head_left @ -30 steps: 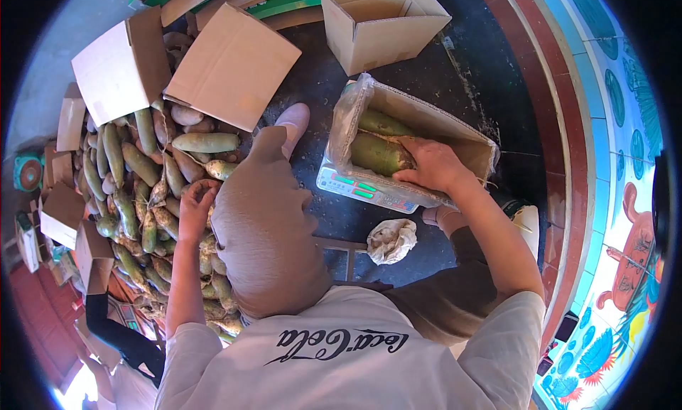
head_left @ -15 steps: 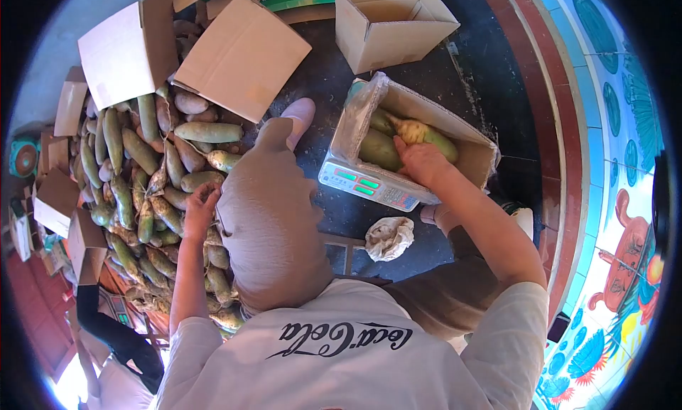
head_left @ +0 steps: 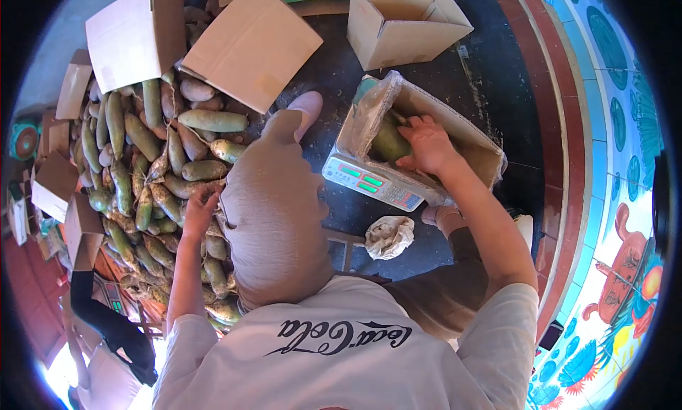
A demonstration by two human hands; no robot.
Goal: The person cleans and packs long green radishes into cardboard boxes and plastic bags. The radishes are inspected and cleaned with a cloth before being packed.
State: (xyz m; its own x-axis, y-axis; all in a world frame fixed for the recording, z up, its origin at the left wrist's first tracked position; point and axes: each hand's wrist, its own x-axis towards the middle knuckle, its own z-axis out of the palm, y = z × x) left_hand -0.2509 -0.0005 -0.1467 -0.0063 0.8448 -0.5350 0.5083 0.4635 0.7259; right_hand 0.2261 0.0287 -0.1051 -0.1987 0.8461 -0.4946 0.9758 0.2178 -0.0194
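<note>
My right hand (head_left: 430, 148) reaches into a cardboard box (head_left: 479, 119) lined with clear plastic. Its thumb and fingers are bent around a green radish, mostly hidden beneath the palm. Another long green radish (head_left: 388, 141) shows at the left inside the box. Under the box is a digital scale (head_left: 372, 183) with lit green displays. My left hand (head_left: 202, 209) hangs beside my left knee, at the edge of a heap of green radishes (head_left: 153, 193). Its fingers are loosely bent and apart, with nothing visible in them.
An open cardboard box (head_left: 408, 26) stands ahead on the dark floor. Two more cartons, a white-sided box (head_left: 128, 40) and a brown box (head_left: 252, 47), lie over the heap's far end. A crumpled pale bag (head_left: 389, 237) sits near my feet. Another person's dark sleeve (head_left: 106, 321) appears lower left.
My right hand has shifted deeper over the radishes, from pointing at the yellowish one to covering it with bent fingers. The left hand stays by the knee. The view has shifted slightly.
</note>
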